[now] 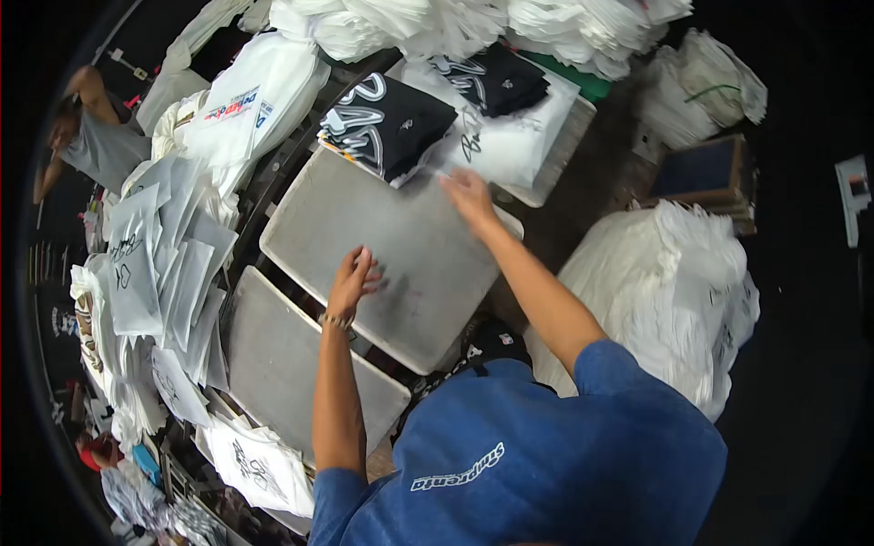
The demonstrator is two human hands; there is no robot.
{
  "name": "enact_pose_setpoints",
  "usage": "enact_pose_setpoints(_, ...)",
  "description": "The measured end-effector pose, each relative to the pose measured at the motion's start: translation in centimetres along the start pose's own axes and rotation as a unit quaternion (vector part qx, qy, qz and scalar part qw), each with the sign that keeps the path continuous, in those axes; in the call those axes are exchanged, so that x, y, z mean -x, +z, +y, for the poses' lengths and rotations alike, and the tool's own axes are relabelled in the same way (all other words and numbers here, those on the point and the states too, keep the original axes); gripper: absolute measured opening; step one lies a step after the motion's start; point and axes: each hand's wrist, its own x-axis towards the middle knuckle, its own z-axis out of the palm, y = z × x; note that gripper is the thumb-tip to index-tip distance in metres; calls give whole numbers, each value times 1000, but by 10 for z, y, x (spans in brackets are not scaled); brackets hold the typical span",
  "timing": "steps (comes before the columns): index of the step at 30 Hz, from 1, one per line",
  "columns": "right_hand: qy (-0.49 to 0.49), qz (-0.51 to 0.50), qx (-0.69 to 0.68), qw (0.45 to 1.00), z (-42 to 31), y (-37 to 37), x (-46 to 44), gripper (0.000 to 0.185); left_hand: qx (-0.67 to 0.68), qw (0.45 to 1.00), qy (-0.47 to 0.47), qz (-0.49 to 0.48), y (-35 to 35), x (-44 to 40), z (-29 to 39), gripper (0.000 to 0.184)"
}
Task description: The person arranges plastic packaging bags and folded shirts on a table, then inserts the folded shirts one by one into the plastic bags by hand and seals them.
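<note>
My left hand (350, 284) hovers over the bare grey board (401, 264), its fingers loosely bent and apart, with nothing in it. My right hand (469, 197) reaches across the far right part of that board, fingers spread, close to the edge of a white plastic bag (514, 146) with black lettering. I cannot tell whether its fingertips touch the bag. Beyond the hands lies a folded black shirt (391, 127) with large white and grey lettering. A second black shirt (501, 80) rests on the white bag farther back.
A second grey board (291, 355) is nearer on the left. Printed plastic bags (137, 264) hang in layers along the left. White bundles (364, 27) line the back, and a large white sack (655, 291) stands at right. A person (105, 146) is at far left.
</note>
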Motion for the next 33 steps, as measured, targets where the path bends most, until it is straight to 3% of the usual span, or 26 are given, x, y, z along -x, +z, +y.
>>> enact_pose_setpoints(1, -61, 69, 0, 996, -2, 5, -45, 63, -10, 1000, -1, 17, 13, -30, 15, 82)
enact_pose_setpoints(3, -174, 104, 110, 973, -37, -4, -112, 82, 28, 994, 2, 106, 32, -90, 45, 91)
enact_pose_setpoints(5, -141, 49, 152, 977, -60, 0, -156, 88, 51, 975, -11, 217, 47, -137, 74, 92)
enact_pose_setpoints(7, -105, -17, 198, 974, -66, 5, -184, 95, 78, 966, -49, 240, 54, -169, 87, 94)
enact_pose_setpoints(9, 4, -203, 288, 936, -68, 6, -214, 105, 103, 955, -77, 265, 56, -195, 89, 97)
enact_pose_setpoints(11, 11, -250, 307, 918, -63, 11, -234, 109, 239, 937, -3, 254, 63, -216, 79, 77)
enact_pose_setpoints(12, 27, -251, 304, 919, -66, 14, -236, 109, 257, 922, -25, 289, 64, -218, 80, 61)
enact_pose_setpoints(14, 48, -282, 323, 902, -74, 16, -241, 110, 275, 911, -42, 306, 70, -212, 85, 61)
enact_pose_setpoints(17, 107, -337, 342, 871, -78, 24, -256, 112, 326, 895, -64, 298, 70, -211, 93, 60)
enact_pose_setpoints(19, 129, -363, 320, 866, -77, 27, -261, 113, 437, 883, -47, 161, 63, -213, 89, 51)
enact_pose_setpoints(20, 150, -384, 295, 862, -78, 29, -263, 114, 438, 884, -61, 150, 59, -218, 84, 40)
enact_pose_setpoints(23, 189, -411, 243, 858, -96, 27, -253, 112, 421, 889, -77, 161, 56, -219, 81, 52)
enact_pose_setpoints(27, 244, -417, 135, 865, -94, 31, -254, 77, 397, 899, -72, 170, 61, -219, 88, 48)
enact_pose_setpoints(33, 278, -448, -1, 849, -92, 35, -248, 56, 478, 872, -48, 94, 55, -187, 109, 42)
